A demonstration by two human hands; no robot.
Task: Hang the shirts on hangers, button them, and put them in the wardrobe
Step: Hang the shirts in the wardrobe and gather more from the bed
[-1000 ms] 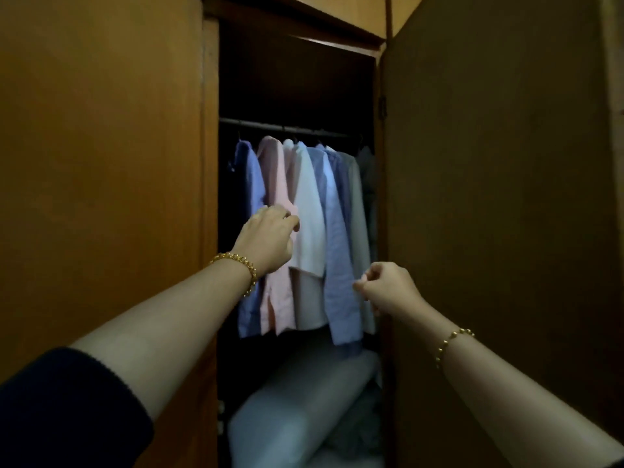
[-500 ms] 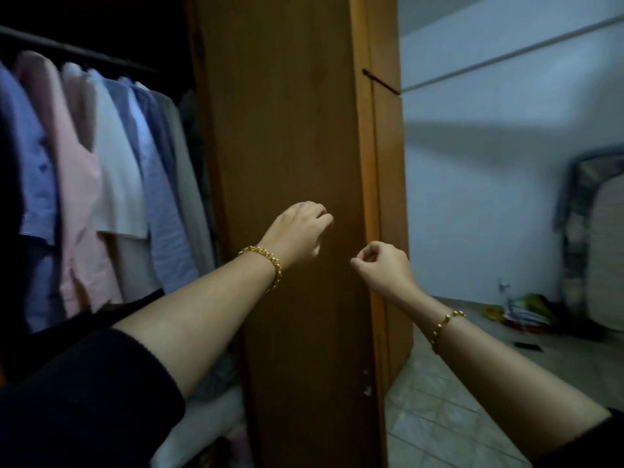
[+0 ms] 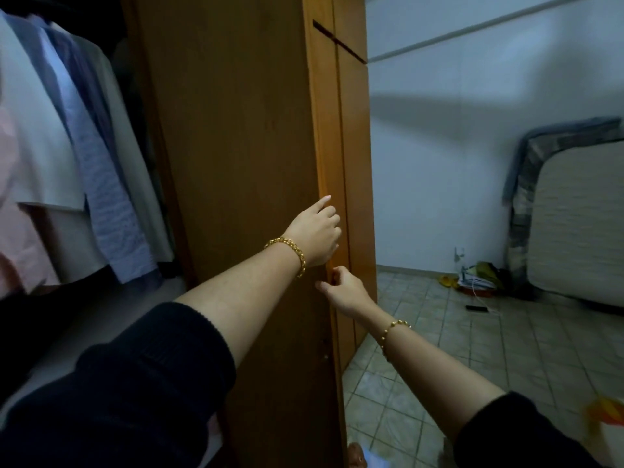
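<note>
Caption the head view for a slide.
Left hand and right hand at the open wardrobe door, shirts hanging inside.

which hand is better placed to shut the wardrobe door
Right, probably: the right hand pinches the wardrobe door at its edge, thumb on the inner face, arm on the outer side. The left hand reaches across, index finger lying along the edge.

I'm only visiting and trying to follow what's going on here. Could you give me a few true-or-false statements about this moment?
1. The left hand and right hand are both at the wardrobe door edge. True.
2. The shirts lie on the floor. False: they hang left of the door.
3. The right hand holds a hanger. False: no hanger is in it.
4. Each wrist wears a gold bracelet. True.
</note>
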